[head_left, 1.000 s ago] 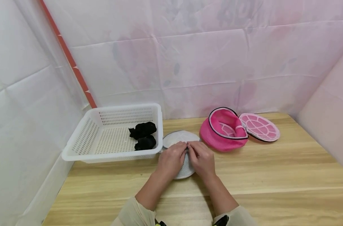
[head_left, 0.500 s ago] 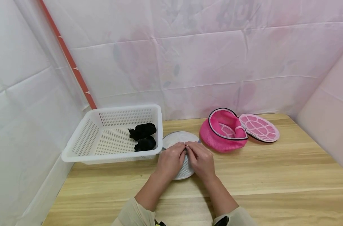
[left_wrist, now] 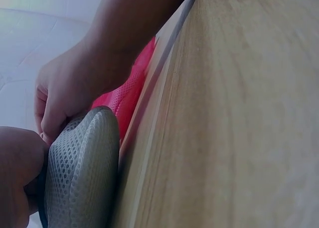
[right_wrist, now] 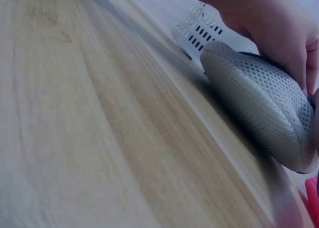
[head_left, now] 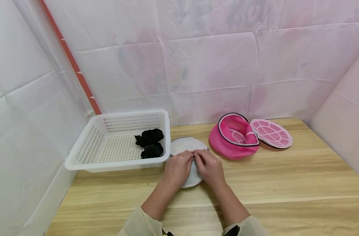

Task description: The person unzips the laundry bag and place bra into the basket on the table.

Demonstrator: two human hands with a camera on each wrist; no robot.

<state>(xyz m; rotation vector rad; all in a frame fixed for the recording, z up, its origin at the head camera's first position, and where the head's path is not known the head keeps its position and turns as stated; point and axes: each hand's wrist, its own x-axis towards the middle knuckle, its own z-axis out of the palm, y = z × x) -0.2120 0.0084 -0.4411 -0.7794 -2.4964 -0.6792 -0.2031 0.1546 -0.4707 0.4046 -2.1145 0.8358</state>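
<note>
A small round grey-white mesh laundry bag (head_left: 193, 177) lies on the table in front of me, its pale top panel (head_left: 189, 144) showing beyond my hands. My left hand (head_left: 177, 167) and right hand (head_left: 210, 166) meet over its near side, thumbs and fingertips pinching its dark-trimmed edge. What exactly sits between the fingertips is hidden. In the left wrist view the bag's mesh side (left_wrist: 82, 173) bulges below both hands. From the right wrist, the rounded mesh wall (right_wrist: 249, 98) rests on the wood under the left hand (right_wrist: 281, 31).
To the left stands a white perforated plastic basket (head_left: 117, 160) holding two black fabric bundles (head_left: 150, 137). On the right sits a pink mesh bag (head_left: 229, 149) with its round lid (head_left: 272, 132) folded back. Wooden tabletop (head_left: 285, 190) stretches around; white sheeting (head_left: 209, 65) hangs behind.
Both hands have shifted very slightly toward me along the edge of the mesh bag, still pinching it. The basket and pink bag stay in place.
</note>
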